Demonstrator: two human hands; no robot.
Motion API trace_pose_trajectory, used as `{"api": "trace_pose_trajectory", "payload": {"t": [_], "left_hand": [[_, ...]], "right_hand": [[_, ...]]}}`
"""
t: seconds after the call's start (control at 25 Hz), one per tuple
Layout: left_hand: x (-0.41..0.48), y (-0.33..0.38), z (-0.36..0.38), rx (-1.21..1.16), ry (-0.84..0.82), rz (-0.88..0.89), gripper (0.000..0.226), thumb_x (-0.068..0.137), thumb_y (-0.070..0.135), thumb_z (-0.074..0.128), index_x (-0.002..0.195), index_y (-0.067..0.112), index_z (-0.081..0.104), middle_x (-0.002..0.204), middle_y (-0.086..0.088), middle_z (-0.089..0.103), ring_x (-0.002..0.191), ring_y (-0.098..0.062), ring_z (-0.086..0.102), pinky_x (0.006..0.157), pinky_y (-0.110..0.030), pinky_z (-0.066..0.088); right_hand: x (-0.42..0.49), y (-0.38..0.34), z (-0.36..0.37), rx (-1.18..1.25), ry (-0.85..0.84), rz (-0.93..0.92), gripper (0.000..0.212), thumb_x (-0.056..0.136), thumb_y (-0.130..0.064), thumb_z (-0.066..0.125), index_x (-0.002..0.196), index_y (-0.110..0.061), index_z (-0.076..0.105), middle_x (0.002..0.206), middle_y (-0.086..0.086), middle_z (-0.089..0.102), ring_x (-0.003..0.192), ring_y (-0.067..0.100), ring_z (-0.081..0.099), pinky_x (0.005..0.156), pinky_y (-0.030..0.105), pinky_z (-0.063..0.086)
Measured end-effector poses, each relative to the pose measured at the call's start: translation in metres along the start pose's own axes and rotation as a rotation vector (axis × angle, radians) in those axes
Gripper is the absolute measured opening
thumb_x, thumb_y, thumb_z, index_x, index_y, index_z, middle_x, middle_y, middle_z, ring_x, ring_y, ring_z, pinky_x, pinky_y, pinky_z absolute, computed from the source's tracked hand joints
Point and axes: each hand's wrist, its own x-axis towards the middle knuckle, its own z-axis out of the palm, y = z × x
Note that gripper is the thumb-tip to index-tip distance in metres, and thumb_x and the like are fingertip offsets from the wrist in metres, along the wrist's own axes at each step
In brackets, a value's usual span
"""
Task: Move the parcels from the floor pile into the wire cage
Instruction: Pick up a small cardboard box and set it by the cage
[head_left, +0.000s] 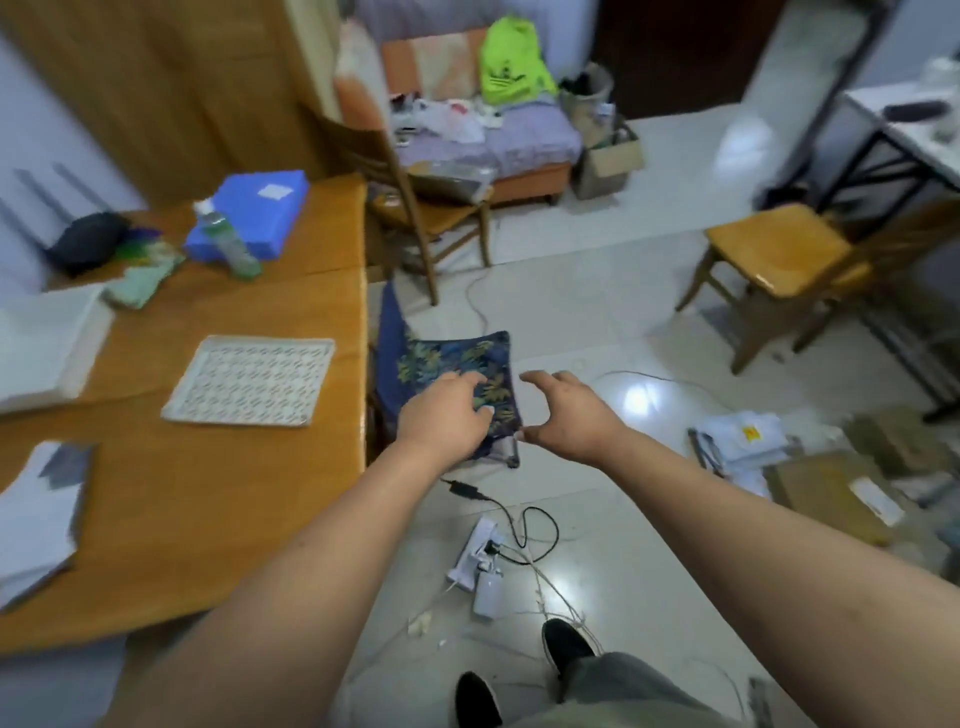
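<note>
Right hand (563, 410), spread wide and empty, lies nearer the parcel pile (810, 467); left hand (447, 415) likewise empty.

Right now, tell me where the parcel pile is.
The parcel pile lies on the floor at the right of the head view, beyond the right hand and in front of the wooden chair.
</note>
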Motion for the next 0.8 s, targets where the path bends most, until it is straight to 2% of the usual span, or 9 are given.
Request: {"api": "trace_pose_trajectory", "payload": {"t": [0.16, 0.4, 0.52, 0.8], "left_hand": [[0.03, 0.06, 0.02, 0.053, -0.107, 0.222, 0.05, 0.096, 0.041, 0.053, 0.145, 0.031, 0.048, 0.138, -0.001, 0.054, 0.125, -0.025, 0.055, 0.09, -0.04, 0.049], [0.042, 0.161, 0.07, 0.085, -0.221, 0.474, 0.049, 0.097, 0.042, 0.053, 0.144, 0.031, 0.049, 0.136, 0.002, 0.056, 0.124, -0.022, 0.056, 0.092, -0.039, 0.05], [0.044, 0.222, 0.1, 0.133, -0.276, 0.571, 0.048, 0.097, 0.043, 0.053, 0.143, 0.032, 0.049, 0.136, 0.003, 0.056, 0.123, -0.021, 0.057, 0.092, -0.038, 0.05], [0.058, 0.37, 0.159, 0.128, -0.35, 0.696, 0.046, 0.096, 0.04, 0.053, 0.141, 0.032, 0.051, 0.133, 0.002, 0.057, 0.119, -0.022, 0.059, 0.093, -0.038, 0.051]], "right_hand": [[-0.031, 0.051, -0.015, 0.061, 0.137, 0.201, 0.084, 0.083, -0.043, 0.079, 0.154, -0.029, 0.036, 0.141, 0.007, 0.046, 0.125, 0.025, 0.053, 0.103, 0.037, 0.046], [-0.099, 0.132, -0.035, 0.147, 0.281, 0.448, 0.083, 0.083, -0.044, 0.079, 0.154, -0.03, 0.037, 0.145, 0.005, 0.044, 0.125, 0.024, 0.053, 0.1, 0.039, 0.049], [-0.13, 0.184, -0.047, 0.176, 0.317, 0.541, 0.085, 0.082, -0.047, 0.079, 0.154, -0.031, 0.036, 0.147, 0.007, 0.044, 0.133, 0.026, 0.048, 0.107, 0.041, 0.045], [-0.183, 0.3, -0.093, 0.224, 0.341, 0.702, 0.083, 0.085, -0.043, 0.076, 0.155, -0.029, 0.035, 0.144, 0.007, 0.045, 0.133, 0.028, 0.05, 0.103, 0.035, 0.045]]}}
